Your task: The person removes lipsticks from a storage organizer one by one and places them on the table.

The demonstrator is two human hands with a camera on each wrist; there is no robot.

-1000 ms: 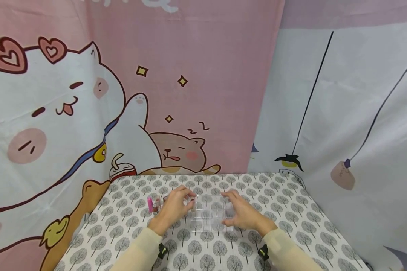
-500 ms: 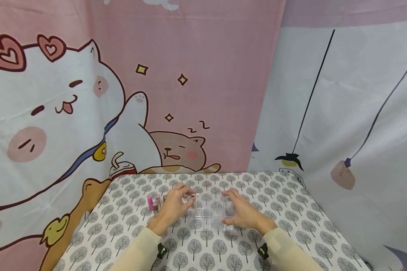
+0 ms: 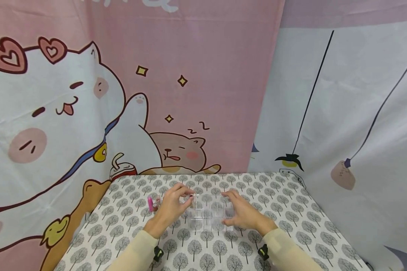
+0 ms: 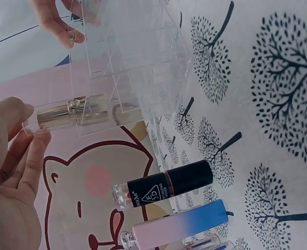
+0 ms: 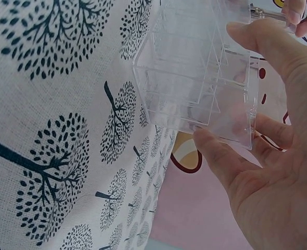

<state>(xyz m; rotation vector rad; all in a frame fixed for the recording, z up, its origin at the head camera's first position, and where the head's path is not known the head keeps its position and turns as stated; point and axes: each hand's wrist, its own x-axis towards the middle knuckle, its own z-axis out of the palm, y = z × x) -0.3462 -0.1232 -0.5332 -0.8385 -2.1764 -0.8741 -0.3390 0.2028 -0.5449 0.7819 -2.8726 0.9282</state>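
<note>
A clear, compartmented organizer [image 3: 207, 215] stands on the table between my hands. My left hand [image 3: 171, 203] is at its left side. In the left wrist view, its thumb and fingers pinch the clear end of a gold lipstick tube [image 4: 59, 115]. The tube's other end lies within a compartment at the organizer's edge; whether it touches the bottom cannot be told. My right hand [image 3: 242, 212] grips the organizer's right side, thumb and fingers spread around its rim. The right wrist view shows the organizer's clear walls [image 5: 184, 78] close to those fingertips.
Left of my left hand stand several lipsticks, among them a bright pink one [image 3: 150, 204]. The left wrist view shows a black lipstick [image 4: 163, 186] and a pink-to-blue one [image 4: 179, 225] near the organizer. A tree-print cloth [image 3: 257, 248] covers the table; a printed curtain hangs behind.
My left hand has shifted slightly left and away from me beside the organizer, hiding a lipstick that showed left of it. My right hand and the organizer stay put.
</note>
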